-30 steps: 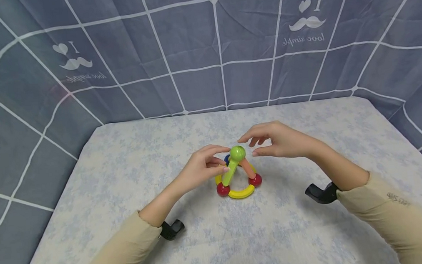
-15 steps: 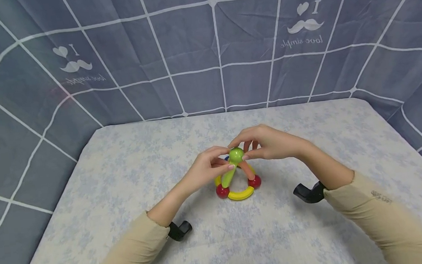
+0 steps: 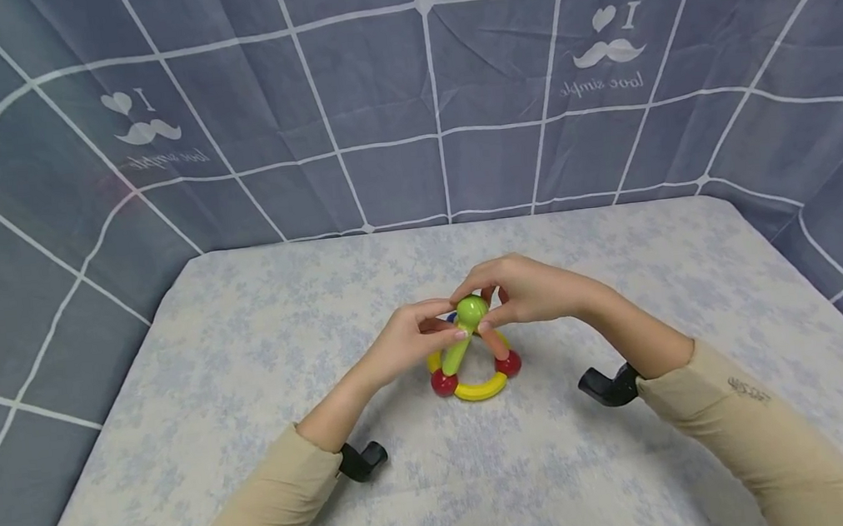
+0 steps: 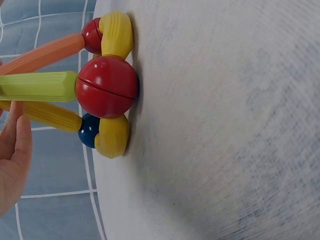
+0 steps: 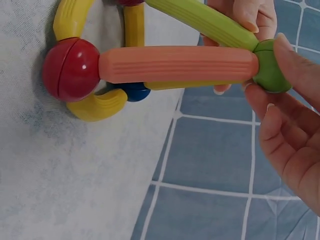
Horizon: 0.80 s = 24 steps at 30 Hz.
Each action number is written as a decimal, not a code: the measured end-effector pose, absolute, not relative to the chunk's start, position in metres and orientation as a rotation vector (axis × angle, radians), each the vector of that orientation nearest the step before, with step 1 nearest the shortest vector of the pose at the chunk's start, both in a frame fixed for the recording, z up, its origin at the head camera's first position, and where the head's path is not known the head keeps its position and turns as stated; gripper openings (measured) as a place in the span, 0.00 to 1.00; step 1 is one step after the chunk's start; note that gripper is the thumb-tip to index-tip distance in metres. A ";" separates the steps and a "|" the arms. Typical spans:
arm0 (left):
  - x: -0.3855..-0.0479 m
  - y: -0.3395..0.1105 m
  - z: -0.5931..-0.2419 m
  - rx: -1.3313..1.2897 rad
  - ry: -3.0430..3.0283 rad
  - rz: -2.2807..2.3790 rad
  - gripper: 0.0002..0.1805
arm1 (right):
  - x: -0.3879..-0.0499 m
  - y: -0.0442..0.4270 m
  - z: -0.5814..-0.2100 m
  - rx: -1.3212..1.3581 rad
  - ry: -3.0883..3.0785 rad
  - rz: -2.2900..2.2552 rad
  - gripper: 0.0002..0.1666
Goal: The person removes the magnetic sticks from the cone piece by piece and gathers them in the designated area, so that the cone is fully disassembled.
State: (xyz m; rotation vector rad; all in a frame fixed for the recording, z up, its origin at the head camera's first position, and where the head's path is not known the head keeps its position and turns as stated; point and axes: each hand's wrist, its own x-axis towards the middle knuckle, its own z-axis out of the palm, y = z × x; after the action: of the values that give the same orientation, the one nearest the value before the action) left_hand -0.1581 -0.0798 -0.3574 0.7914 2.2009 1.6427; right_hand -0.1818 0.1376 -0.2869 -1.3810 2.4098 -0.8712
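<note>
A pyramid of coloured rods and balls stands on the table, its green ball (image 3: 472,310) at the top. My right hand (image 3: 532,289) pinches that ball between thumb and fingers, as the right wrist view also shows at the green ball (image 5: 271,66). From the left, my left hand (image 3: 403,344) holds the light green rod (image 3: 456,354) near its upper end. An orange rod (image 5: 177,64) runs from the green ball to a red ball (image 5: 71,69). Curved yellow pieces (image 4: 117,35) join red balls (image 4: 107,86) and a blue ball (image 4: 89,130) at the base.
The table (image 3: 262,327) has a pale floral cover. Behind it and at the sides hangs a blue-grey curtain (image 3: 375,75) with white lines. Black wrist mounts (image 3: 364,462) sit under both forearms, low over the table.
My right hand has moved left and down from beside the green ball and now grips it. The left hand has shifted slightly, staying at the light green rod.
</note>
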 end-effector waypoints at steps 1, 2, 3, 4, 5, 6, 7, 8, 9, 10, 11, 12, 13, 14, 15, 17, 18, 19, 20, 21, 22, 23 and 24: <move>-0.158 -0.080 -0.357 0.782 2.197 1.645 0.23 | -0.182 0.137 -0.287 -1.384 2.409 -0.869 0.21; -0.158 -0.080 -0.357 0.772 2.192 1.652 0.23 | -0.182 0.136 -0.287 -1.388 2.411 -0.866 0.21; -0.158 -0.080 -0.358 0.771 2.188 1.658 0.23 | -0.182 0.136 -0.287 -1.393 2.421 -0.859 0.21; -0.158 -0.079 -0.358 0.768 2.188 1.665 0.22 | -0.181 0.135 -0.287 -1.390 2.433 -0.860 0.20; -0.158 -0.079 -0.358 0.766 2.191 1.673 0.22 | -0.181 0.135 -0.288 -1.393 2.441 -0.867 0.20; -0.158 -0.078 -0.359 0.768 2.194 1.680 0.22 | -0.181 0.136 -0.289 -1.390 2.448 -0.881 0.20; -0.157 -0.078 -0.359 0.769 2.198 1.687 0.22 | -0.180 0.136 -0.291 -1.385 2.455 -0.901 0.19; -0.157 -0.078 -0.360 0.771 2.201 1.694 0.22 | -0.179 0.136 -0.293 -1.380 2.461 -0.927 0.19; -0.157 -0.077 -0.360 0.774 2.211 1.694 0.23 | -0.178 0.136 -0.295 -1.375 2.467 -0.957 0.19; -0.156 -0.077 -0.360 0.774 2.221 1.693 0.23 | -0.177 0.137 -0.298 -1.369 2.477 -0.987 0.18; -0.156 -0.077 -0.361 0.776 2.228 1.692 0.23 | -0.176 0.137 -0.301 -1.367 2.487 -1.020 0.18; -0.156 -0.077 -0.361 0.778 2.237 1.691 0.23 | -0.174 0.137 -0.303 -1.361 2.501 -1.051 0.18; -0.155 -0.077 -0.361 0.781 2.246 1.689 0.23 | -0.173 0.137 -0.306 -1.361 2.519 -1.081 0.18; -0.155 -0.077 -0.361 0.782 2.256 1.688 0.23 | -0.171 0.137 -0.308 -1.365 2.538 -1.109 0.19; -0.155 -0.077 -0.361 0.786 2.269 1.686 0.23 | -0.170 0.137 -0.311 -1.367 2.558 -1.137 0.19; -0.154 -0.076 -0.362 0.802 2.291 1.688 0.23 | -0.167 0.137 -0.317 -1.375 2.592 -1.202 0.20; -0.153 -0.076 -0.362 0.811 2.304 1.688 0.23 | -0.165 0.138 -0.320 -1.376 2.604 -1.239 0.21; -0.152 -0.075 -0.362 0.816 2.318 1.689 0.23 | -0.164 0.138 -0.323 -1.374 2.615 -1.275 0.21; -0.152 -0.075 -0.363 0.825 2.331 1.689 0.23 | -0.162 0.137 -0.326 -1.370 2.627 -1.308 0.21; -0.151 -0.074 -0.363 0.835 2.343 1.689 0.23 | -0.161 0.137 -0.328 -1.364 2.635 -1.339 0.21; -0.151 -0.074 -0.364 0.840 2.353 1.689 0.22 | -0.160 0.137 -0.330 -1.359 2.647 -1.365 0.22; -0.150 -0.073 -0.364 0.844 2.361 1.689 0.22 | -0.159 0.137 -0.333 -1.351 2.658 -1.392 0.22; -0.150 -0.073 -0.365 0.849 2.368 1.691 0.22 | -0.158 0.136 -0.335 -1.341 2.669 -1.412 0.22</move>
State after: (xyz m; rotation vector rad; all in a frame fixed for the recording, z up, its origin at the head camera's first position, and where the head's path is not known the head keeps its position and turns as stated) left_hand -0.1497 -0.0729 -0.3646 0.8493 2.3683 1.6911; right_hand -0.1583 0.1365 -0.3349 -1.3415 2.6686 -1.4125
